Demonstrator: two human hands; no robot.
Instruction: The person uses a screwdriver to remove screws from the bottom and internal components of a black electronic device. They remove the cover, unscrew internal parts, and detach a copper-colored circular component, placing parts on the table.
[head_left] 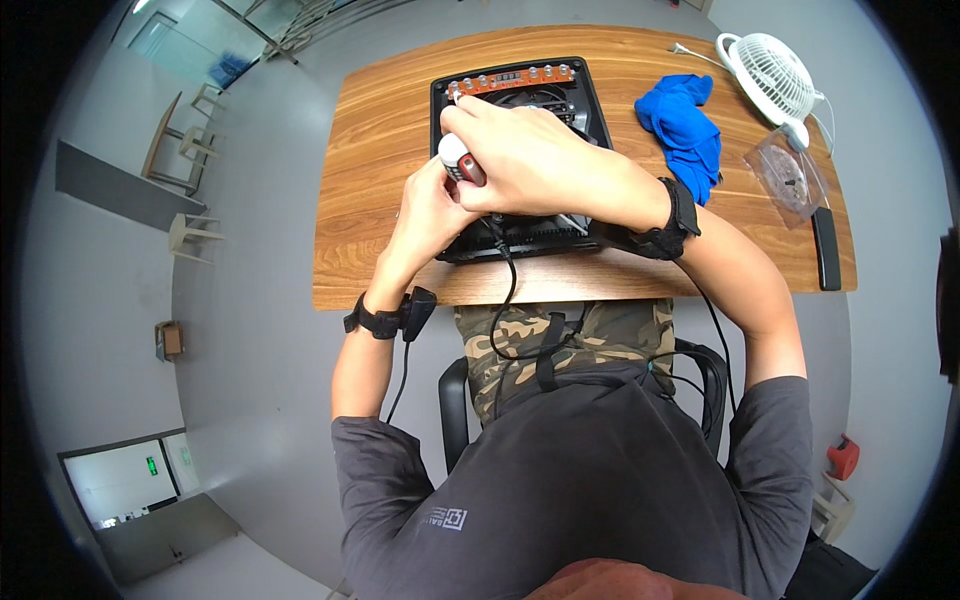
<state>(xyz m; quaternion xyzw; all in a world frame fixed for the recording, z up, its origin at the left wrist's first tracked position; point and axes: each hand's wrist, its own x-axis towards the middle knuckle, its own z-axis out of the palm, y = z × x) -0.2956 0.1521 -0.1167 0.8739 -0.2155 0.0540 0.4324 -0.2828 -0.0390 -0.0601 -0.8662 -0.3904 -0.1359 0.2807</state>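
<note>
- Opened black appliance (550, 241), on the table (375, 130): orange circuit board (495, 82) inside, far end.
- Your right hand (530, 150), above it: closed round a red-and-white tool (462, 163); a slip could gouge the board.
- Your left hand (428, 212), at the appliance's left: hold on the tool unclear.
- Black cord (511, 275), appliance's near edge: a snag could jerk it.
- Clear tray (765, 170), right of the appliance: small dark pieces (794, 184), spillable if bumped.

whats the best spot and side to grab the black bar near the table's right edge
Probably across the middle of the black bar, from above, gripping its long sides: it lies flat, long and narrow. The clear plastic packet sits by its far end, so the near side looks freer.
</note>
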